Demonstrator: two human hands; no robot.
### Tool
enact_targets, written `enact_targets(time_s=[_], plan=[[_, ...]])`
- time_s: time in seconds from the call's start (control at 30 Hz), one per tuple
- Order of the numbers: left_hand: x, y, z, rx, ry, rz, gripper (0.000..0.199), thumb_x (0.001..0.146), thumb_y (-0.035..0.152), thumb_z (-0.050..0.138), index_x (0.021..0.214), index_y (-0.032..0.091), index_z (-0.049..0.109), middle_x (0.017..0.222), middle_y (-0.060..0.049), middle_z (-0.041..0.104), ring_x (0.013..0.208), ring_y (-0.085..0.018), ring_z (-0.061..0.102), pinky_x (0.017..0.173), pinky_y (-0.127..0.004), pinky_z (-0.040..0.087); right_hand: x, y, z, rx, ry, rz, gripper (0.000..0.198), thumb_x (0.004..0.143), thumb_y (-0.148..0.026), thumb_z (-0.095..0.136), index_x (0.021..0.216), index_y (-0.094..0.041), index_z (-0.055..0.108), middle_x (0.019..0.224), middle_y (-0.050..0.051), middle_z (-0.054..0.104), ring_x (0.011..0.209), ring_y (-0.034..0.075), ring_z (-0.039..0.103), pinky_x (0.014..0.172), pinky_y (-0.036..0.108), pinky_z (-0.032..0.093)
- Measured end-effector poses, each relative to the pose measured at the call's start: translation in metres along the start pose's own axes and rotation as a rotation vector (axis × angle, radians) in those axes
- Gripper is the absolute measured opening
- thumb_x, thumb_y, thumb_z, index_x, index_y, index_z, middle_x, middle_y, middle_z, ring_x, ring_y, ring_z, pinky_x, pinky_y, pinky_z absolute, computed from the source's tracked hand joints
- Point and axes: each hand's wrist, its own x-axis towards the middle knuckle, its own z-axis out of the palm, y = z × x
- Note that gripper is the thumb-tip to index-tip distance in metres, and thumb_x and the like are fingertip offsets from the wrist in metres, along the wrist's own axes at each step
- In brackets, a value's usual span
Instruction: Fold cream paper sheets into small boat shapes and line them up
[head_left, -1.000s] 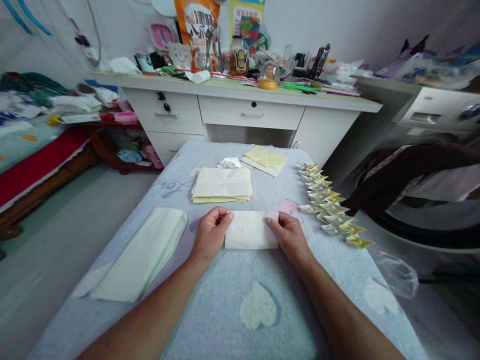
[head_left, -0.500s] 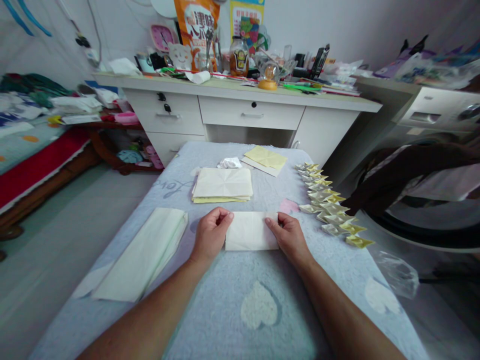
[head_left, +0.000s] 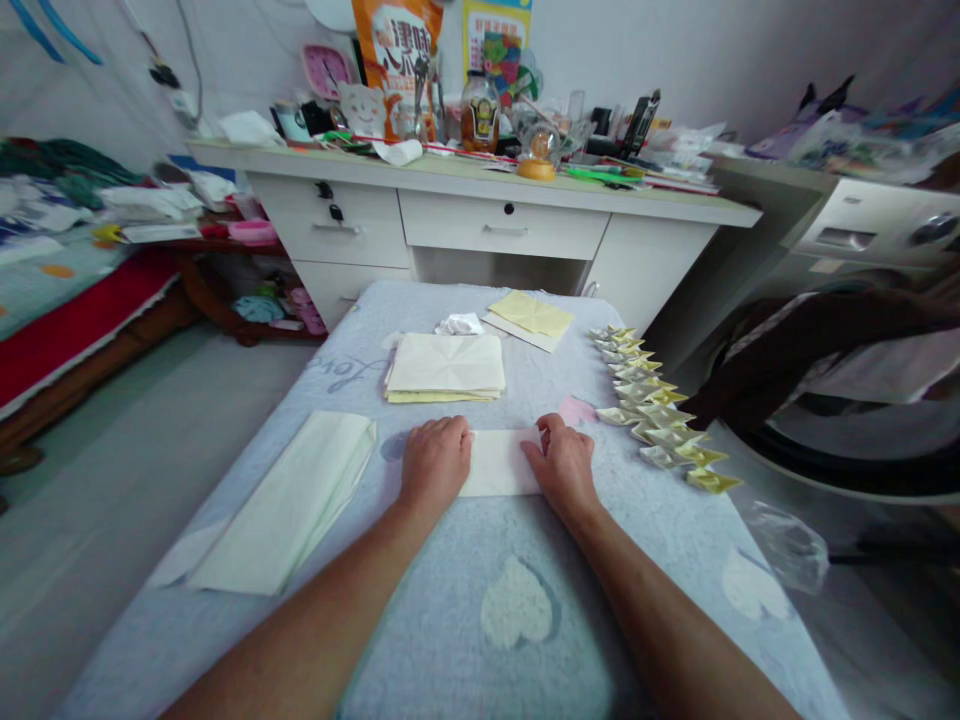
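Observation:
A folded white sheet of paper lies flat on the cloth-covered table between my hands. My left hand, fingers curled, grips its left end. At the right end, my right hand holds the paper with bent fingers, its thumb on the sheet. Beyond them sits a stack of creased paper, white on top with yellow beneath. Rows of folded paper boats, white and yellow, line the right side. To the left of my hands lies a long, pale folded bundle.
Yellow and white sheets lie at the far end, beside a crumpled white piece. A pink scrap is near the boats. Behind the table stands a cluttered white desk; at right, a washing machine and plastic bag.
The paper looks narrower from front to back and lies flat. My hands have turned over it, knuckles up, and the right hand has shifted slightly left.

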Motion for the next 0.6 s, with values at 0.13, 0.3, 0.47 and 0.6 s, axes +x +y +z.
enact_targets(time_s=[0.13,0.3,0.47,0.6], plan=[[-0.002,0.005,0.0,0.091,0.056,-0.012,0.01,0.087,0.024,0.053,0.096,0.02,0.056,0.093,-0.007,0.064,0.092,-0.026,0.055,0.077,-0.037,0.036,-0.003,-0.003,-0.002,-0.061,0.084,-0.012,0.037,0.083,-0.03,0.061,0.115,-0.015,0.053,0.093,0.008,0.064,0.089,0.025,0.054,0.083,0.036,0.031],[0.0,0.004,0.003,0.081,0.027,0.127,0.016,0.089,0.018,0.049,0.097,0.026,0.061,0.099,-0.005,0.06,0.096,-0.025,0.051,0.078,-0.037,0.037,0.0,-0.006,-0.007,-0.113,0.032,-0.195,0.016,0.085,-0.021,0.057,0.098,-0.022,0.065,0.106,0.008,0.061,0.097,0.025,0.048,0.078,0.034,0.029],[0.002,0.0,0.004,-0.022,-0.098,0.226,0.023,0.086,0.009,0.045,0.093,0.023,0.061,0.094,-0.004,0.058,0.092,-0.021,0.051,0.08,-0.034,0.04,0.002,-0.007,-0.007,-0.084,-0.137,-0.3,0.024,0.085,-0.008,0.047,0.092,-0.022,0.066,0.095,0.004,0.064,0.09,0.021,0.05,0.075,0.032,0.028],[-0.003,0.003,-0.003,-0.045,-0.122,0.206,0.014,0.085,0.021,0.052,0.098,0.023,0.057,0.103,-0.005,0.055,0.1,-0.023,0.048,0.088,-0.037,0.039,-0.003,-0.012,-0.009,-0.127,-0.109,-0.279,0.013,0.088,-0.026,0.053,0.095,-0.021,0.062,0.098,0.006,0.061,0.092,0.023,0.049,0.076,0.034,0.029]])
